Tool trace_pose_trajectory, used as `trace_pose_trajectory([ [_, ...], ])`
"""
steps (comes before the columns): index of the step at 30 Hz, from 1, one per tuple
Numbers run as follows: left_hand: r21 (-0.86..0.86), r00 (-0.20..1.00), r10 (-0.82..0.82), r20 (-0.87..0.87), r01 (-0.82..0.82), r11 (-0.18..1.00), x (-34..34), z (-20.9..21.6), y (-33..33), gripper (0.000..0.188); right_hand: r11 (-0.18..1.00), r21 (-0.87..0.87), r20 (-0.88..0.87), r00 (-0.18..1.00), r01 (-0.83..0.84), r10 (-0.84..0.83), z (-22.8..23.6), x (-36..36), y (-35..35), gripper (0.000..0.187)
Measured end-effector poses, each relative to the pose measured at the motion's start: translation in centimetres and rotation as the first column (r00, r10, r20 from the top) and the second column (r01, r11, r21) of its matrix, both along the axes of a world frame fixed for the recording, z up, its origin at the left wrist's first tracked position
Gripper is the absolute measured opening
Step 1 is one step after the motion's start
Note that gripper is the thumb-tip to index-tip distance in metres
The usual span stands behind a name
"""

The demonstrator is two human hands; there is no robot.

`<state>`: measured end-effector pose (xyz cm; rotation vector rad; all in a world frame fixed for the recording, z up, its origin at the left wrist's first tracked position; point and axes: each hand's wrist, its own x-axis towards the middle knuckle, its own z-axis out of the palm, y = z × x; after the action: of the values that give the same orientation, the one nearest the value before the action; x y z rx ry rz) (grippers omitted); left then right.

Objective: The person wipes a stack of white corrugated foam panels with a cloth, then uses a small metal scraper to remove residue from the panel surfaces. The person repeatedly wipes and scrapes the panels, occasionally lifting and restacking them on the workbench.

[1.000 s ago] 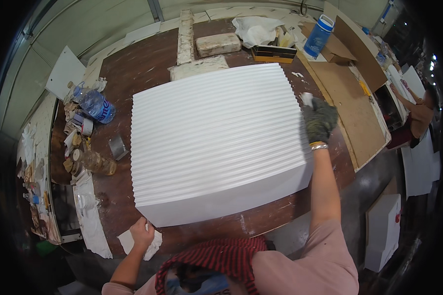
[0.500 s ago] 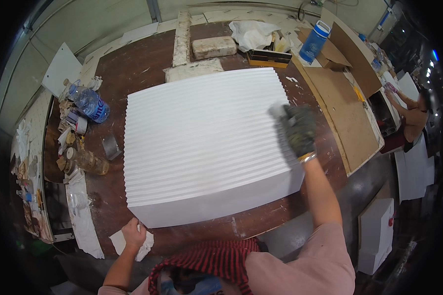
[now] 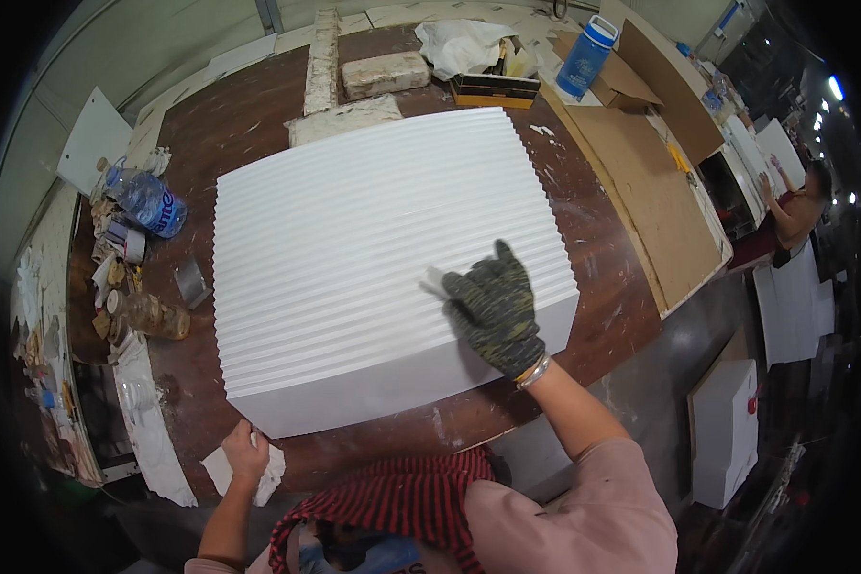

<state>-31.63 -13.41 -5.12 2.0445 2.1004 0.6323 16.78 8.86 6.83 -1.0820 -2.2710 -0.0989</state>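
Observation:
A large white ridged block (image 3: 373, 249), stepped like a stack of sheets, lies across the middle of the table. Over its near right part is my right hand (image 3: 496, 316), in a dark camouflage glove with a band at the wrist. Its fingers are curled around a small pale object (image 3: 434, 281), blurred and mostly hidden, close to the ridges. My left hand (image 3: 246, 452), bare and closed, rests at the table's front edge by the block's near left corner. Beneath it lies a crumpled white paper or cloth (image 3: 270, 476); what its fingers hold is hidden.
Along the left stand a plastic water bottle (image 3: 148, 199) and a brownish jar (image 3: 153, 314). A whitish brick (image 3: 386, 75), a black-and-yellow box (image 3: 493, 91) and a blue bottle (image 3: 585, 59) are at the back. At far right, another person (image 3: 792, 215) works beside white sheets.
My right hand has moved left and nearer across the ridged block, from its right edge, with the pale object. My left hand stays on the white paper or cloth. The whole view has shifted slightly.

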Motion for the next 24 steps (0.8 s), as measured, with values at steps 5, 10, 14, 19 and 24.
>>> trace_pose_trajectory([
  [5, 0.026, 1.000, -0.012, -0.003, 0.012, 1.000, -0.1, 0.0, -0.1, 0.012, 0.784, -0.079, -0.088, 0.779, 0.616, -0.621, 1.3, 9.8, 1.9, 0.022],
  [10, 0.009, 1.000, -0.021, -0.018, 0.021, 1.000, -0.1, 0.1, -0.1, 0.011, 0.853, 0.023, -0.225, 0.834, 0.522, -0.504, -0.1, 10.2, 1.0, 0.018],
  [14, 0.033, 1.000, -0.023, -0.015, 0.024, 0.999, 0.1, 0.2, 0.1, 0.011, 0.856, -0.104, -0.128, 0.846, 0.507, -0.517, -0.1, 8.9, 1.5, 0.018],
  [19, 0.035, 1.000, -0.013, -0.002, 0.013, 0.999, 0.0, 0.1, 0.0, 0.010, 0.661, -0.171, -0.046, 0.665, 0.730, -0.746, 2.7, 10.9, 1.2, 0.027],
  [24, 0.008, 1.000, -0.006, 0.020, 0.006, 1.000, 0.1, 0.1, 0.0, 0.010, 0.990, 0.033, -0.045, 0.990, 0.138, -0.137, -1.4, -6.4, -5.3, 0.021],
])
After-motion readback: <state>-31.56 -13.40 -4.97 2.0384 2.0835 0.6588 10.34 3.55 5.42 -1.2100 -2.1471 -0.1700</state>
